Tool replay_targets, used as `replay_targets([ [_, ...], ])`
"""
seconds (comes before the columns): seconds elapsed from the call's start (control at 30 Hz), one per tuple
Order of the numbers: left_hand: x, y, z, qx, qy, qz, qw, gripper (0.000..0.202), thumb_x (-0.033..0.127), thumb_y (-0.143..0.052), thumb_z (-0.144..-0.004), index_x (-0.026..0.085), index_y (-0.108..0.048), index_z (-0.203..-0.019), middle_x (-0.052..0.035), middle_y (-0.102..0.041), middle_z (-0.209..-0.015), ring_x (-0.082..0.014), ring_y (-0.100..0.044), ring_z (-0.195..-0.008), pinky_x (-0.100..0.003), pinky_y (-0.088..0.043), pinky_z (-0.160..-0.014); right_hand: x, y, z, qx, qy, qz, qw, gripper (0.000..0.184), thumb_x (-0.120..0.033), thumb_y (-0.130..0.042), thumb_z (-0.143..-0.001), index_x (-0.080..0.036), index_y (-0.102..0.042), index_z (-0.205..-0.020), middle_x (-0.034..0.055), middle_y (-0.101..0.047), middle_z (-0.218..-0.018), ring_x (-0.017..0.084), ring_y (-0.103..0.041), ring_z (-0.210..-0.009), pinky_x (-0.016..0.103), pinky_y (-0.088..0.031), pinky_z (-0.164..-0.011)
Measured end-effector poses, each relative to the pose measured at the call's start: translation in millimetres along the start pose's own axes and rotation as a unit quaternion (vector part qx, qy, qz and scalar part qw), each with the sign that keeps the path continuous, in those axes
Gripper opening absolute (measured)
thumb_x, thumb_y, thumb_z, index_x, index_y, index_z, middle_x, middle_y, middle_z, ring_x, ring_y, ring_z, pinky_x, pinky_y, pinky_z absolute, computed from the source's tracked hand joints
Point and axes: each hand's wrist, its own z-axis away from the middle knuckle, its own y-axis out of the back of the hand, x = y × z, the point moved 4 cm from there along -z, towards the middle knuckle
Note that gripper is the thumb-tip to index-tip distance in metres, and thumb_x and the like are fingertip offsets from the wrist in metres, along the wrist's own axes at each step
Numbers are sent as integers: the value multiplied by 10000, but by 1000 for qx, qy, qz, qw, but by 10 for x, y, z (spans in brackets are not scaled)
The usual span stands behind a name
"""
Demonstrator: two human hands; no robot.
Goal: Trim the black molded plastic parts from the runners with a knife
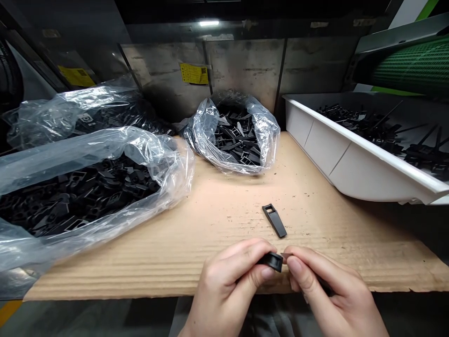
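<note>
Cardboard-topped counter point(224, 220) carries a white tray point(351, 154) and open plastic bags point(231, 135) of black tabs. Loose tab point(274, 221) lies just ahead of the hands. Fingers point(296, 269) of left hand point(224, 290) and right hand point(336, 295) grip second tab point(271, 261) between them.

Single head-worn view, looking forward and down from just behind the near edge of the cardboard-covered table point(217, 220). Close on the left hand point(224, 285) and right hand point(333, 290) at bottom centre; wide angle reaches the metal back wall point(245, 65) and, at right, the white tray point(315, 150).
</note>
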Motion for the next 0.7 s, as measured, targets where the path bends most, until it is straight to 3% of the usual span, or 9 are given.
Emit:
replay_targets([
  [0.23,8,-10,0,8,4,0,1000,220,88,-555,-822,244,-666,-930,9,-707,-852,-149,-660,-758,-175,-520,-627,-3,0,-1,-16,2,-4,1000,123,-186,-556,-792,-260,-645,-748,-41,-584,-566,92,-564,-493,138,-449,-495],
  [0.47,-2,-9,-2,21,9,-2,1000,190,89,-574,-802,221,-678,-889,4,-705,-817,-144,-657,-716,-174,-515,-618,-10,3,-8,-85,-31,-34,995,173,-202,-526,-805,-252,-638,-683,-55,-525,-494,74,-513,-437,118,-429,-444],
  [0.53,-9,0,6,27,21,-8,999,163,93,-589,-793,212,-673,-867,11,-698,-795,-131,-650,-711,-156,-506,-631,-1,52,18,-58,-11,-32,998,163,-165,-549,-786,-286,-658,-791,-58,-607,-586,80,-580,-518,112,-458,-507],
  [0.6,-16,7,14,26,29,-17,999,146,107,-596,-793,211,-667,-866,16,-692,-792,-123,-643,-721,-142,-495,-635,6,107,61,-38,31,8,999,267,-134,-548,-785,-322,-640,-952,-46,-673,-763,103,-631,-646,134,-481,-596],
  [0.7,-20,14,23,21,33,-24,999,144,124,-590,-804,216,-663,-886,10,-687,-834,-131,-638,-769,-144,-490,-652,3,162,110,-52,105,111,987,351,-131,-504,-826,-305,-567,-1124,7,-679,-873,149,-639,-727,207,-493,-653],
])
